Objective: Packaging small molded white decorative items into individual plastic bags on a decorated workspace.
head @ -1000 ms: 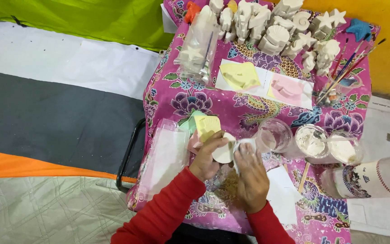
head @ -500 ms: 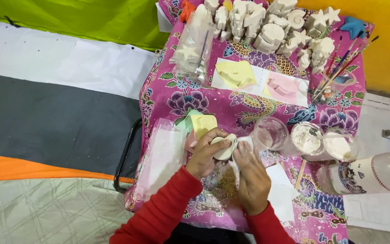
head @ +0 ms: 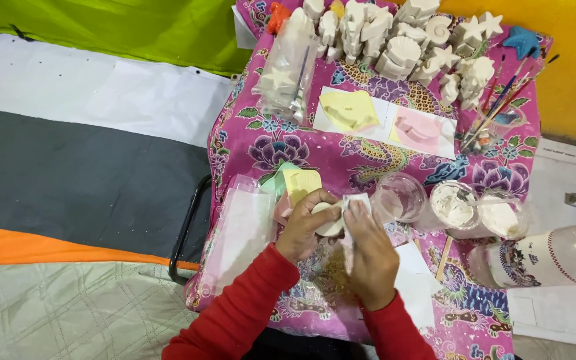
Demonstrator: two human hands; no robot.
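In the head view, the person's two hands meet near the front edge of the worktop (head: 248,143), which carries a pink flowered cloth. The left hand (head: 307,227) holds a small white plaster piece (head: 330,221); its fingers are curled around the piece from the left and from below. The right hand (head: 368,250) lies just beside it on the right, and its fingers press a pale scrap, perhaps sandpaper or cloth (head: 355,202), against the piece. So both hands are closed, one on the piece and one on the scrap. The piece sits between the two hands and touches both; the left hand carries it. Its shape looks rounded and somewhat flat, off-white and dull, but its long axis cannot be told because the fingers cover most of it.

Just behind the hands lie a yellow mould (head: 301,184) and an empty clear cup (head: 399,197). To the right of this cup stand two cups with white powder (head: 453,205). Many white plaster figures (head: 401,50) stand along the far edge, and brushes (head: 501,100) are near the far right corner.
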